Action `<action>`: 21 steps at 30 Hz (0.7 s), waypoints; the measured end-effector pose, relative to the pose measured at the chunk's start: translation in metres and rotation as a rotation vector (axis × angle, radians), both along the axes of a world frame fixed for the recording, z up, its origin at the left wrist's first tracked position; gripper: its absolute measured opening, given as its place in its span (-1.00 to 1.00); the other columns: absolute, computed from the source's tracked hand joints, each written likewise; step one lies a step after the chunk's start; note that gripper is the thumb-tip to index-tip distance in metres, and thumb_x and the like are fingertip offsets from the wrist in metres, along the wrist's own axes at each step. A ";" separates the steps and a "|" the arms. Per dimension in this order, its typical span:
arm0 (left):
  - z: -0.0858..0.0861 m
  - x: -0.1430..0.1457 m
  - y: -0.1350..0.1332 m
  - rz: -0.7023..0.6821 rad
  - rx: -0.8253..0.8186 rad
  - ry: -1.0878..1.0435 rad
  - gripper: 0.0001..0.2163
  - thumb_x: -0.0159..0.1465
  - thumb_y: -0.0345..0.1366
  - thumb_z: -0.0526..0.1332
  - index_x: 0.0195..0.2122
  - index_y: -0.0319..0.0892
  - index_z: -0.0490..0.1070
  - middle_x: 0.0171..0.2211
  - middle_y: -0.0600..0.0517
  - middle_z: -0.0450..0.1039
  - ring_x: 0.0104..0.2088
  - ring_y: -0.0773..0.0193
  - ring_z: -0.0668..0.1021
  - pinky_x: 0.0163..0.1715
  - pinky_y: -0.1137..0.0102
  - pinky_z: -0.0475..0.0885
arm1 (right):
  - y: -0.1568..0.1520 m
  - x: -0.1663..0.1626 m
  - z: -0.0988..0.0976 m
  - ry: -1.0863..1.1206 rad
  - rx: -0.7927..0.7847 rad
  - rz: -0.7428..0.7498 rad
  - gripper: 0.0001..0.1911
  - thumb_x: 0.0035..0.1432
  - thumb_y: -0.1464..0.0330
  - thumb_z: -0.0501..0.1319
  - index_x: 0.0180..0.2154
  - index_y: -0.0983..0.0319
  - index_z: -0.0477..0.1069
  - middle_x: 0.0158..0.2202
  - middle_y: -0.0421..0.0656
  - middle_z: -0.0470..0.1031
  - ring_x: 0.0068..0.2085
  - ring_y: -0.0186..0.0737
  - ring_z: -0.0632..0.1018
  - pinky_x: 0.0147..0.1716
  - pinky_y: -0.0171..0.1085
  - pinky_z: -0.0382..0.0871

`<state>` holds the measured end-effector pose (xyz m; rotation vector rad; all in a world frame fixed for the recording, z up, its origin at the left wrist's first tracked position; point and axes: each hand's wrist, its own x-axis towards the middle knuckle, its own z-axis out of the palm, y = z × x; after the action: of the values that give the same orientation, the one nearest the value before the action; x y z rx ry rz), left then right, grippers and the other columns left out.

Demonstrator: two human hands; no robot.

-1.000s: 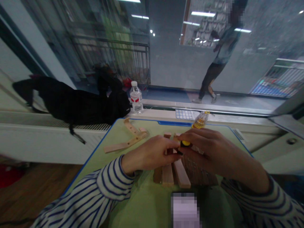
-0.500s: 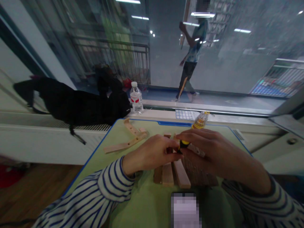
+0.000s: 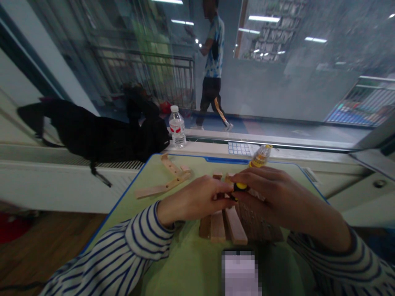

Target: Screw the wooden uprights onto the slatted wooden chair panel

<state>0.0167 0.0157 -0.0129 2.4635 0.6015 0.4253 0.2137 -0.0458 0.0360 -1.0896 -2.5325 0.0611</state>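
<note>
My right hand is closed around a short yellow-and-black handle, seemingly a screwdriver, held over the wooden strips. Close against it, my left hand pinches with thumb and forefinger near the tool's lower end; what lies between those fingers is hidden. Beneath both hands, one pale wooden strip lies beside a second strip, slightly angled apart. Both rest on a brown board with small marks across it. Farther left on the table sits a jointed piece of wooden strips with holes.
The green table has a blue edge. A blurred phone-like object is at the front. Behind are a yellow-labelled bottle, a water bottle and a black bag on the sill. Beyond the glass, a person walks.
The yellow-and-black handle has tilted slightly in my right hand, and my left fingers have shifted a little. Beyond the window, the person has walked to the left.
</note>
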 end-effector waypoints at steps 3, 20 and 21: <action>-0.002 0.000 0.001 -0.017 -0.010 -0.011 -0.87 0.30 -0.28 0.16 -0.25 -0.17 0.47 -0.37 0.09 0.45 -0.36 0.36 0.45 -0.38 0.50 0.26 | 0.000 0.000 -0.001 -0.005 0.006 -0.009 -0.74 0.30 0.28 0.05 -0.05 0.24 0.38 -0.21 -0.09 0.53 -0.20 -0.19 0.53 -0.20 -0.18 0.40; 0.003 0.001 -0.001 0.079 -0.021 -0.040 -0.87 0.25 -0.26 0.21 -0.32 -0.18 0.50 -0.40 0.08 0.46 -0.38 0.36 0.47 -0.43 0.51 0.25 | 0.000 -0.002 0.000 0.013 0.015 0.030 -0.74 0.29 0.33 0.08 -0.02 0.26 0.34 -0.08 -0.07 0.50 -0.08 -0.20 0.50 -0.08 -0.17 0.38; 0.003 0.001 -0.001 0.073 -0.018 -0.041 -0.88 0.25 -0.27 0.21 -0.31 -0.18 0.50 -0.39 0.08 0.46 -0.37 0.35 0.47 -0.42 0.50 0.25 | 0.000 -0.002 0.000 0.015 0.017 0.042 -0.74 0.28 0.35 0.08 -0.02 0.27 0.34 -0.08 -0.06 0.49 -0.08 -0.19 0.50 -0.08 -0.17 0.38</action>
<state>0.0174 0.0144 -0.0101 2.4154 0.6766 0.4959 0.2115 -0.0462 0.0362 -1.0254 -2.5386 0.0592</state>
